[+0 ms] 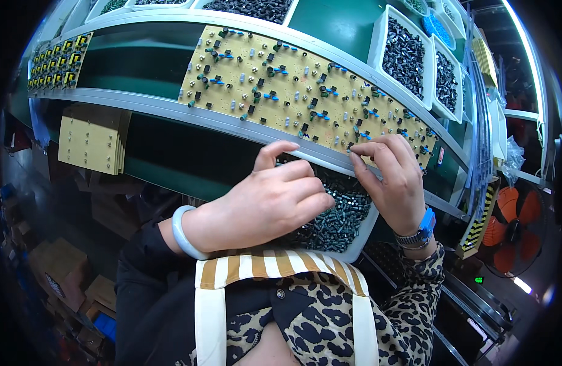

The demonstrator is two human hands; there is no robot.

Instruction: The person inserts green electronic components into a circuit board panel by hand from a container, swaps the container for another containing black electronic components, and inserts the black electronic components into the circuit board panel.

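Observation:
A long yellow circuit board (232, 67) lies between metal rails, carrying rows of small black, blue and green parts. Over its near right edge, my right hand (391, 171) has thumb and index finger pinched at a small dark component (350, 147). My left hand (268, 198) hovers above a white tray (369, 227), the index finger bent toward the near rail and the other fingers curled inward. Whatever lies in its palm is hidden. Small dark green cylindrical capacitors (336, 229) fill the tray, which sits close against my body under both hands.
Metal rails (146, 104) run along both sides of the board. Bins of black components (406, 61) stand beyond the far rail. Another populated board (60, 61) is at far left, above stacked yellow boards (91, 139). An orange fan (511, 222) stands at right.

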